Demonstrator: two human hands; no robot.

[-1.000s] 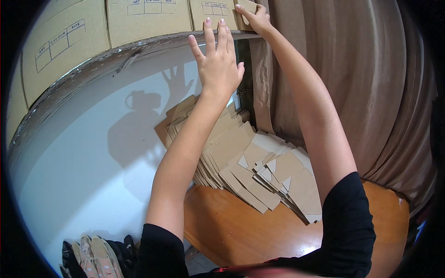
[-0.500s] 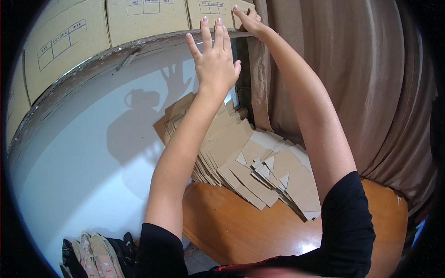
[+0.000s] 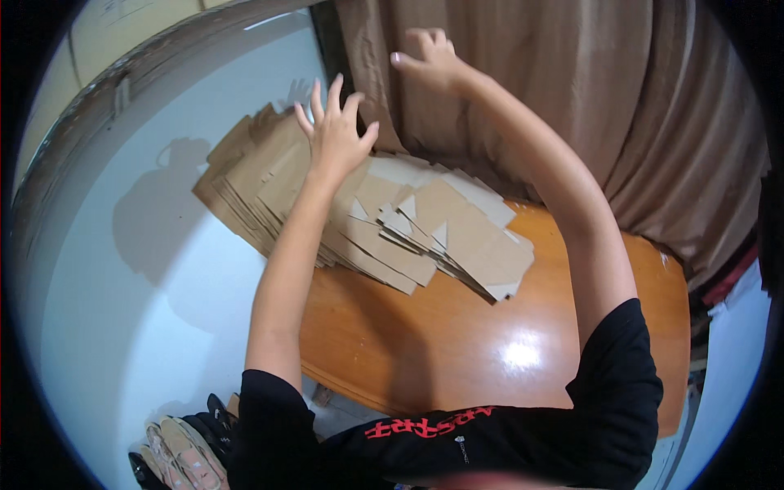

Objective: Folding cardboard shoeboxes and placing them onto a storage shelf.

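Note:
My left hand is raised with its fingers spread and slightly bent, and nothing is in it. In the picture it overlaps the upper part of a pile of flat brown cardboard pieces on the wooden table. My right hand is held up farther right, in front of the brown curtain. Its thumb points away from loosely bent fingers, and no object shows in its grasp. Several cut and folded cardboard sheets overlap in the pile, some with pale undersides.
Cardboard boxes stand along a rough-edged shelf at the upper left. The orange-brown wooden table is below my arms, beside a pale wall. Several shoes are at the lower left.
My right hand has come away from the box on the shelf, and my left hand has dropped lower with its fingers more bent. The view has swung down and right, so less shelf shows.

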